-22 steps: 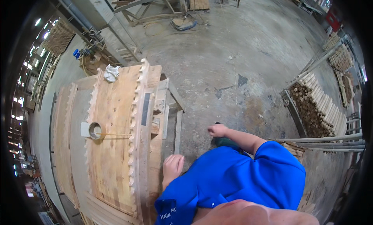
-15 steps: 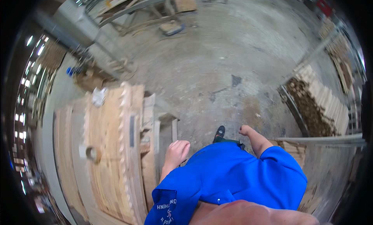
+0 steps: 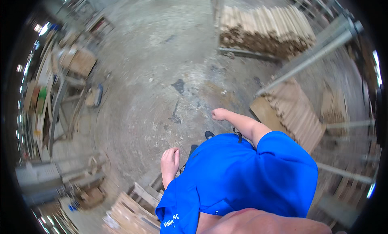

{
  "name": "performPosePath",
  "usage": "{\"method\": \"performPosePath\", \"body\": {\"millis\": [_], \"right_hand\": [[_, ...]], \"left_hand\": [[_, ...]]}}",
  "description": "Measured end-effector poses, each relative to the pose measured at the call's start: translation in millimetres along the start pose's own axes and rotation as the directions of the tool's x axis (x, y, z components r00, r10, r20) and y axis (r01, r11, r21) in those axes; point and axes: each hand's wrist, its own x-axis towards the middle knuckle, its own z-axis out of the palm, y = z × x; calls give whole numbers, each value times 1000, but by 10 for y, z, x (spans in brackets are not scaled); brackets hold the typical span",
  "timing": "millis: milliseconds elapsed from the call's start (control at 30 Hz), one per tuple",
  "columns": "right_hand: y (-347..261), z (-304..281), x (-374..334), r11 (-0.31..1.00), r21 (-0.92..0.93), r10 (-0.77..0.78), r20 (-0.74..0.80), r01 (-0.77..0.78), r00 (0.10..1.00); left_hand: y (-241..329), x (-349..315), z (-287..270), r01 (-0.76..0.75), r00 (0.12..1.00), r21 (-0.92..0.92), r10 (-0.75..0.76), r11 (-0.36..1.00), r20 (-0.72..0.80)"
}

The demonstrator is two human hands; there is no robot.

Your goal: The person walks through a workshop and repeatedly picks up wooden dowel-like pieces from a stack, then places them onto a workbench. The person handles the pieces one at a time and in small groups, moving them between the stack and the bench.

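Observation:
My left hand (image 3: 170, 161) hangs beside my body with nothing in it, its fingers loose and partly stretched. Nearest to it are the pale wooden boards (image 3: 130, 213) at the lower left, which it does not touch. Out in front of me, my right hand (image 3: 219, 114) is closed over the concrete floor (image 3: 137, 112), and no object shows in it. My blue shirt (image 3: 242, 173) covers the lower middle, with the tips of dark shoes (image 3: 209, 134) just beyond it.
Stacked wooden strips (image 3: 266, 26) stand on a rack at the far right. Nearer lies another pile of wood (image 3: 299, 112), beside a slanting metal post (image 3: 311, 56). At the left are a wooden frame (image 3: 60, 96), a cardboard box (image 3: 79, 61) and a grey machine (image 3: 40, 177).
I have turned to the right. The wooden boards have slid down toward the lower edge, and the racks of strips have come nearer the middle. My right arm has swung forward.

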Motion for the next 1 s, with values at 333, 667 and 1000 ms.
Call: {"method": "performPosePath", "body": {"millis": [333,667,1000], "right_hand": [[536,449,-1252,804,409,539,-197,-431,819],[390,1690,-2812,382,731,872,-82,-566,483],[934,2577,-4172,181,818,921,54,-547,386]], "left_hand": [[-123,1433,76,-376,812,14,322,927,487],[408,1863,1109,-734,408,-19,462,679,787],[1627,704,2344,-753,135,-218,471,620,872]]}}
